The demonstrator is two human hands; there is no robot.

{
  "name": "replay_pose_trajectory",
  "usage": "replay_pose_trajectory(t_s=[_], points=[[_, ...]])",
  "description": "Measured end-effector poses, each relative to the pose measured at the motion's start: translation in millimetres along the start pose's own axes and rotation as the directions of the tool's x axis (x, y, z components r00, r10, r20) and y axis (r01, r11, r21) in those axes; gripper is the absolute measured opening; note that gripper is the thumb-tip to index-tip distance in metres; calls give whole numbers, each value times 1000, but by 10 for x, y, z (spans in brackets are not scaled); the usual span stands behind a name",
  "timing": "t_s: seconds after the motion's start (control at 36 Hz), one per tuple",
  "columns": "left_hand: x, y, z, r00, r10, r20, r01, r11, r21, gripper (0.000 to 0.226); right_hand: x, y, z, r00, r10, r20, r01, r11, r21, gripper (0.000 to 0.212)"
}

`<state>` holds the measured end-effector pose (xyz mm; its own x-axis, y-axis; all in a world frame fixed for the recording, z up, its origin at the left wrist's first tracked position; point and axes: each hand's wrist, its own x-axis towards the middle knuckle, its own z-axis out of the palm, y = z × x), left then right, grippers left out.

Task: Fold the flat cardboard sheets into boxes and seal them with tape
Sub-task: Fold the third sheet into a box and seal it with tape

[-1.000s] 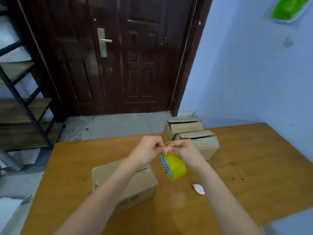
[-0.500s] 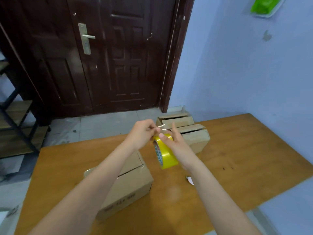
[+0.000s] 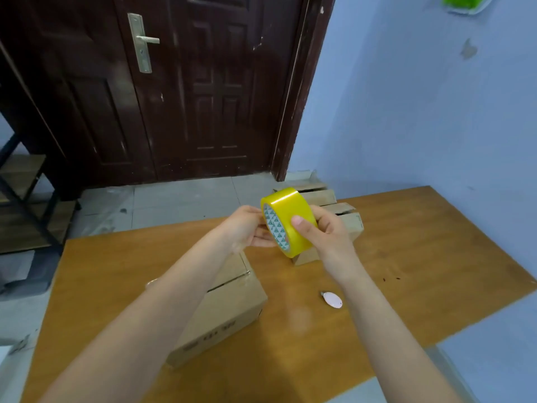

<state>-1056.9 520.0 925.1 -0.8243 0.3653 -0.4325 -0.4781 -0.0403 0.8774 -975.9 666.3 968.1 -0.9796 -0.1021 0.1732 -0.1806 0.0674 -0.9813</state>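
A yellow roll of tape point(image 3: 287, 219) is held up above the wooden table point(image 3: 406, 257). My right hand point(image 3: 325, 231) grips it from the right, thumb pressed on its outer face. My left hand point(image 3: 247, 228) holds its left rim, fingers curled under the core. Below my left forearm sits a folded cardboard box point(image 3: 229, 309) with its top flaps shut and a slit between them. Behind the roll, two more cardboard boxes point(image 3: 345, 216) stand at the table's far edge, partly hidden by my right hand.
A small white oval object point(image 3: 332, 299) lies on the table right of the near box. A dark wooden door point(image 3: 203, 82) and tiled floor are beyond the table, a blue wall to the right, a metal-framed shelf point(image 3: 23, 184) at left.
The roll has risen and turned so its yellow face points up. My left hand has gone from pinching at the tape's end to holding the roll's rim. The view shifted slightly.
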Motion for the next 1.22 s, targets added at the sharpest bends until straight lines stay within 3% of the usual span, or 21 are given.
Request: replay_pose_trajectory(t_s=[0.08, 0.17, 0.22, 0.31, 0.42, 0.53, 0.58, 0.69, 0.81, 0.92, 1.0, 1.08, 1.22], points=[[76, 6, -70, 987, 125, -106, -101, 973, 209, 13, 20, 8, 20, 994, 109, 18, -109, 994, -28, 13], [182, 36, -272, 926, 258, -276, -182, 945, 272, 26, -7, 22, -45, 951, 297, 82, -287, 951, -117, 30], [238, 85, -438, 875, 321, -362, -204, 923, 326, 27, -71, 95, -70, 898, 434, 74, -398, 871, -288, 35], [300, 117, -561, 882, 346, -321, -208, 895, 393, 28, -222, 326, -59, 818, 575, 4, -490, 701, -518, 48], [398, -63, -541, 894, 340, -292, -157, 848, 506, 30, -279, 494, -73, 818, 574, -37, -488, 659, -572, 52], [477, -267, -621, 884, 297, -361, -92, 868, 488, 31, -344, 508, -142, 826, 544, 146, -357, 706, -612, 46], [501, -347, -673, 882, 289, -372, -68, 860, 506, 31, -421, 546, -179, 816, 552, 173, -349, 708, -614, 39], [560, -482, -691, 887, 312, -340, 8, 726, 687, 33, -514, 617, -179, 836, 534, 125, -422, 772, -475, 29], [610, -550, -671, 872, 336, -356, 52, 660, 749, 35, -583, 681, -90, 813, 582, -24, -446, 596, -667, 45], [643, -654, -668, 868, 343, -360, 77, 623, 778, 29, -600, 741, -83, 736, 672, -82, -537, 505, -676, 47], [674, -757, -680, 868, 338, -364, 71, 641, 764, 27, -585, 792, -89, 703, 708, -67, -537, 466, -703, 42], [689, -828, -718, 849, 339, -405, 31, 734, 679, 26, -616, 859, -82, 743, 667, -55, -511, 513, -690, 45], [726, -959, -810, 855, 297, -426, 27, 794, 607, 27, -689, 1064, -36, 724, 689, -15, -553, 569, -609, 35]])
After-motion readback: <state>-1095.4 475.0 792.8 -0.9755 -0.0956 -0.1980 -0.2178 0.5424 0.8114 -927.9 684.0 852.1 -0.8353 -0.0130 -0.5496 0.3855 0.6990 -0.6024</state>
